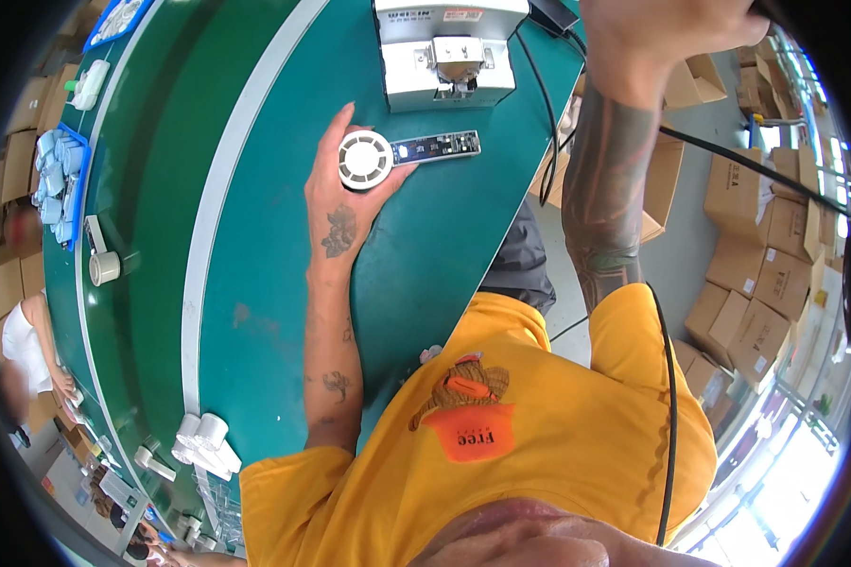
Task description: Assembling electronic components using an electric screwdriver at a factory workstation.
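My left hand (343, 194) is closed around a small handheld fan (365, 160) with a round, white, slotted head. The fan's handle is without its cover and bares a circuit board (440, 146) pointing right, over the green table. My right hand (681, 33) is raised at the upper right, near the view's edge. Its fingers are curled, and whatever they may hold cannot be made out. Beyond the fan stands a white and grey bench machine (451, 90) with a metal fixture on its front.
A green conveyor belt (161, 180) runs along the left of the table (265, 350). Blue bins (83, 180) hold wrapped parts; white fan parts (203, 439) lie at the belt's near end. Black cables hang at right, with cartons (742, 274) beyond. Another person's arm (52, 345) shows far left.
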Motion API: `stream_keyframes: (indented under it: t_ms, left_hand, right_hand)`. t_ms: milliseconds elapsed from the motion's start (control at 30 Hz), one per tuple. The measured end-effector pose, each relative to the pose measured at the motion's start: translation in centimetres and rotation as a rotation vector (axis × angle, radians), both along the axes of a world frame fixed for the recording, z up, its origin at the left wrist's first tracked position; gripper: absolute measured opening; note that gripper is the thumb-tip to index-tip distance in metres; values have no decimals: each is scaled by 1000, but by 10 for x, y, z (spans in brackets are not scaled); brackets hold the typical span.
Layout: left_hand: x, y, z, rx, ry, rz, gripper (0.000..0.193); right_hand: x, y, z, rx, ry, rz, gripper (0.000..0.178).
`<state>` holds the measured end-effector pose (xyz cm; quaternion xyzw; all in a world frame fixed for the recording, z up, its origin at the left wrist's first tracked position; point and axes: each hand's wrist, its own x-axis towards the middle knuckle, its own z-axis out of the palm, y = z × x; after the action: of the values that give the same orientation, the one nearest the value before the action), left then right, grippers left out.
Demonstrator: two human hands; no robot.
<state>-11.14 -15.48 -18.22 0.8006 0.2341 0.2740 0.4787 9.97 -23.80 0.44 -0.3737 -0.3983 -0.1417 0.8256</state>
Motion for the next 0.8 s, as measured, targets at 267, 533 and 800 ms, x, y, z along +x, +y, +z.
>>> stream_keyframes:
  t_ms: [267, 533, 800]
  left_hand:
    - [-4, 2, 0, 9, 4, 23, 87]
    - [-2, 0, 4, 17, 11, 19, 87]
    - [-4, 1, 2, 45, 5, 27, 87]
  right_hand:
    - [-15, 50, -41, -432, 16, -49, 21]
    - [-29, 34, -35, -467, 56, -101, 17]
    - [-51, 9, -34, -578, 291, 34, 18]
